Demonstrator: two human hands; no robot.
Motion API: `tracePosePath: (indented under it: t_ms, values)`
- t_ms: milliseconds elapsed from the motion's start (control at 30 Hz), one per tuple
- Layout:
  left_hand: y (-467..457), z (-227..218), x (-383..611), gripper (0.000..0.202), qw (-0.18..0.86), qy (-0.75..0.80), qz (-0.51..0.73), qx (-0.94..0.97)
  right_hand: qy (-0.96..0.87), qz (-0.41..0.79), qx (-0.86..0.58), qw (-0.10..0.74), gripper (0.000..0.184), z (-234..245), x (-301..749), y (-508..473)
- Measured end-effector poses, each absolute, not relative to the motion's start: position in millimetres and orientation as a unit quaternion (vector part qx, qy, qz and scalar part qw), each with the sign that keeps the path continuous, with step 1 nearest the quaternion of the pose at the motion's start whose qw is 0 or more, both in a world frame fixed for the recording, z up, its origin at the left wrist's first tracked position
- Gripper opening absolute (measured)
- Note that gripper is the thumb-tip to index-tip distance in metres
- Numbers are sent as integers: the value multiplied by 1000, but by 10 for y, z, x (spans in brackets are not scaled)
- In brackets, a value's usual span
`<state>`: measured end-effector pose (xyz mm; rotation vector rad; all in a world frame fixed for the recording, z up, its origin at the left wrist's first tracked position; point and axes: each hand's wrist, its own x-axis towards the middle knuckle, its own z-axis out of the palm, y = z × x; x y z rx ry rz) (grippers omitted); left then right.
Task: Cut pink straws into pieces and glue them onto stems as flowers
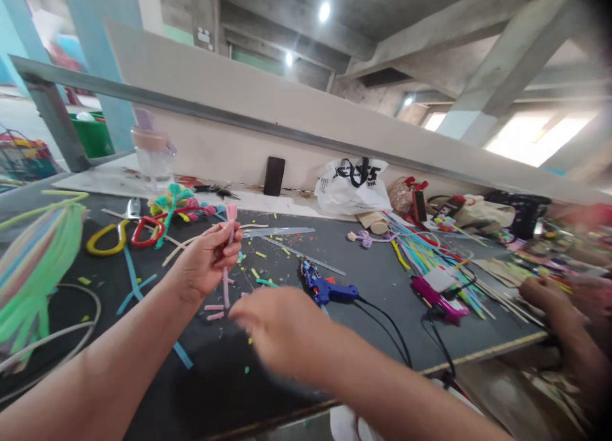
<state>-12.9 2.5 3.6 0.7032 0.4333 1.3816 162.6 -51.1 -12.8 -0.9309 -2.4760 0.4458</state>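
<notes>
My left hand (210, 256) is closed around a pink pipe-cleaner piece (231, 213) with a tufted top; its pale stem hangs below the fingers. My right hand (284, 323), smeared by motion, is near the lower end of that stem; whether it touches anything I cannot tell. Short pink pipe-cleaner pieces (215, 315) lie on the dark table (215, 390) between the hands. A blue glue gun (329, 288) rests to the right, its cord running off the table edge. Scissors with yellow and red handles (108, 238) lie left of my left hand.
Pipe-cleaner bundles lie at the left (43, 256) and right (406, 221). A pink glue gun (440, 297) sits at the right, near a co-worker's hand (545, 297). At the back stand a clear cup (153, 154), a phone (274, 176) and a white bag (351, 189).
</notes>
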Motion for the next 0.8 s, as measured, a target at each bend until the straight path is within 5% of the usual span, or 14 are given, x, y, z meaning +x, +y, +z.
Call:
tracePosePath:
  t_ms: [333,600,800]
  values:
    - [-24,53,-62,11,672,219,608,360,-903,114,-409,58,9,-304,929,372]
    - [-131,54,79,16,697,261,524,414,-876,131,-439,154,26,-62,1678,-38]
    - [-157,-92,162,17,708,299,470,434,-905,114,-346,219,27,-313,2076,-359]
